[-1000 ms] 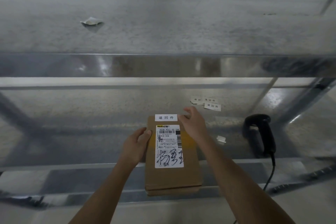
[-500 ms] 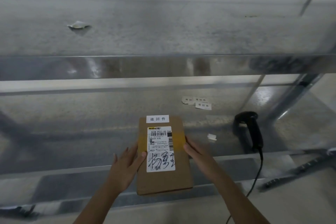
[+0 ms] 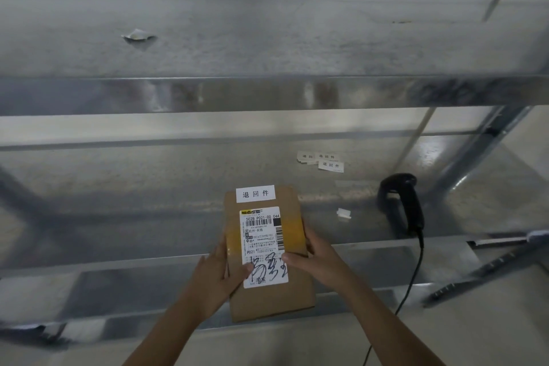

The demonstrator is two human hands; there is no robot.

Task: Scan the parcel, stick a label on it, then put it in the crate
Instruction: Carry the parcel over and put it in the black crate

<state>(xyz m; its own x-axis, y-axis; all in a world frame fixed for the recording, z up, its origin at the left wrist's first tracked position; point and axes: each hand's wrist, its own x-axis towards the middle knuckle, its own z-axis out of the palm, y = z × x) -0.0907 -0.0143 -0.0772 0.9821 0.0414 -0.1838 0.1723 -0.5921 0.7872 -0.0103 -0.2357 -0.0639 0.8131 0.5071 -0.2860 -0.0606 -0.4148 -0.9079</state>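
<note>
A flat brown cardboard parcel (image 3: 269,301) lies lengthwise over the front edge of the metal shelf (image 3: 118,217). It carries a white shipping label (image 3: 263,235) with a barcode and black handwriting, and a small white sticker (image 3: 255,194) at its far end. My left hand (image 3: 219,273) grips its left side with the thumb on the shipping label. My right hand (image 3: 319,255) grips its right side, thumb also on top. A black handheld scanner (image 3: 404,205) lies on the shelf to the right of the parcel. No crate is in view.
Loose white stickers (image 3: 322,159) lie on the shelf behind the parcel, and a small white scrap (image 3: 343,213) lies beside the scanner. The scanner's black cable (image 3: 411,282) hangs over the front edge. An upper shelf (image 3: 267,38) holds a crumpled paper scrap (image 3: 137,36).
My right hand left the sticker at the parcel's far end and came back to the right side. Both hands now hold the parcel by its sides, thumbs on top.
</note>
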